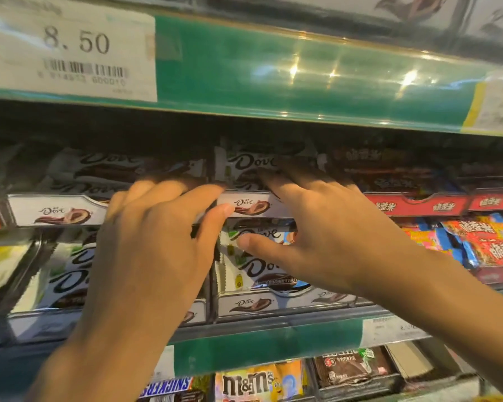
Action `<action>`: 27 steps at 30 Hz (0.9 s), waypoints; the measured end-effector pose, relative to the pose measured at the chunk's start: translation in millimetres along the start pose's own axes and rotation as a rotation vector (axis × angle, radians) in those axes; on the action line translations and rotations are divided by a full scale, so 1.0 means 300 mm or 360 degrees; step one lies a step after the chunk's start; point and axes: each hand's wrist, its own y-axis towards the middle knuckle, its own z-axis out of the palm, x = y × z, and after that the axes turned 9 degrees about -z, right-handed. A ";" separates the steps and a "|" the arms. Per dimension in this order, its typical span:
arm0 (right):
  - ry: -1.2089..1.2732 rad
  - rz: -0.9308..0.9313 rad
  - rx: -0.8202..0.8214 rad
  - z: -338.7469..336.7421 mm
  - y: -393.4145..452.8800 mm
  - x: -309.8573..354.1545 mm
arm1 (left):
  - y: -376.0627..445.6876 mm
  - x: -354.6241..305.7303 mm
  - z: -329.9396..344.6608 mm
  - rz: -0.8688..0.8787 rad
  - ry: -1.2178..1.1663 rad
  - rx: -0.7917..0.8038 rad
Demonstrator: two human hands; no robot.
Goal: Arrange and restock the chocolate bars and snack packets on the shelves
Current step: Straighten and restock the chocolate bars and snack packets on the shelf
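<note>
White Dove chocolate bars lie stacked in white Dove display trays on the upper tier of the shelf. My left hand reaches into the left tray, fingers stretched flat over the Dove bars there, thumb at the tray's front edge. My right hand lies beside it, its fingers extended onto the stack in the middle tray, thumb spread below over more Dove bars on the lower tier. Neither hand plainly grips a bar.
A green price rail with an 8.50 tag overhangs close above. Red snack packets fill red trays on the right, with colourful packets below. A lower green rail fronts M&M's and Snickers.
</note>
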 end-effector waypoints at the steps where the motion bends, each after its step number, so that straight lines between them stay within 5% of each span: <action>1: -0.0008 -0.0010 -0.0015 -0.002 0.007 -0.004 | 0.000 0.000 0.000 -0.0003 0.0003 -0.0003; 17: -0.0062 -0.0036 -0.0008 0.013 0.049 -0.038 | -0.002 -0.005 0.004 0.0010 0.0036 -0.0069; 27: 0.0120 -0.0050 -0.0204 0.011 0.011 -0.047 | -0.004 -0.029 -0.025 -0.0077 0.0113 0.0123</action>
